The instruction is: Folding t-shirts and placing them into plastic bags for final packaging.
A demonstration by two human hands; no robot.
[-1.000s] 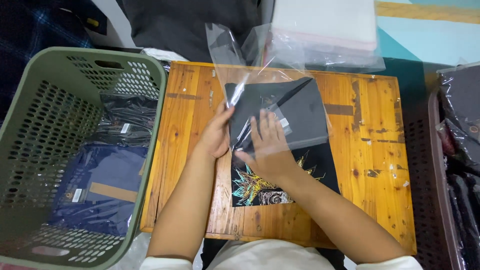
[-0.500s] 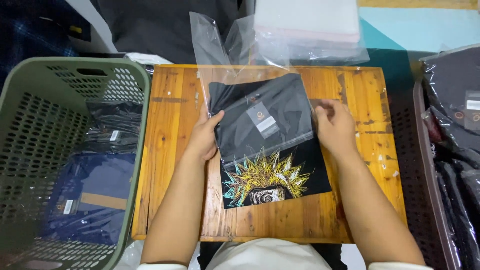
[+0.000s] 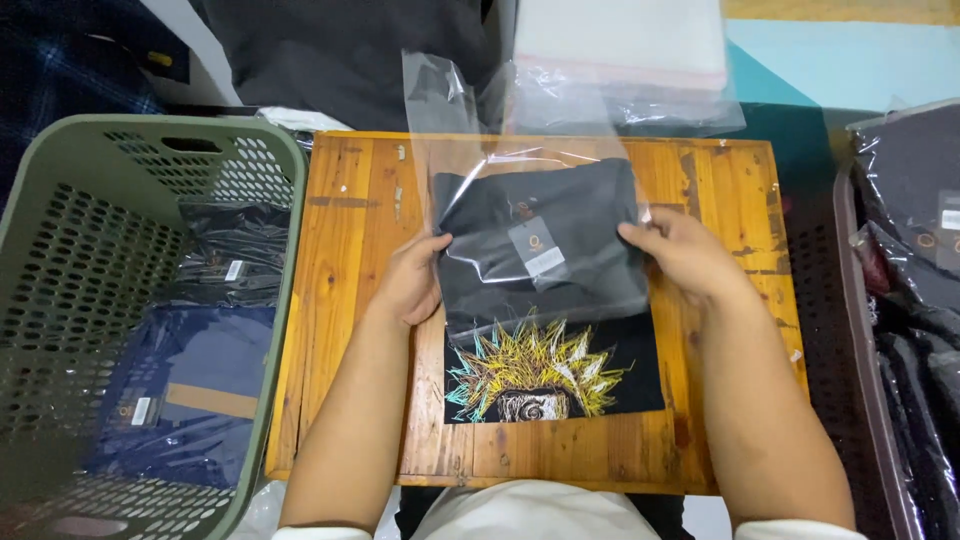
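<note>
A folded black shirt [image 3: 550,360] with a spiky yellow print lies on a small wooden table [image 3: 350,300]. Its upper half sits inside a clear plastic bag [image 3: 540,200], whose open flap stands up at the far end. My left hand [image 3: 410,280] grips the bag's left edge. My right hand [image 3: 680,255] grips its right edge. A small white tag shows through the plastic between my hands.
A green perforated basket [image 3: 60,300] at the left holds bagged dark and navy garments. A stack of clear bags [image 3: 620,60] lies beyond the table. More bagged dark clothes [image 3: 910,280] fill a bin at the right.
My right hand left the top of the shirt and went to the bag's right edge. The bag now lies squarer on the table, covering the shirt's upper half.
</note>
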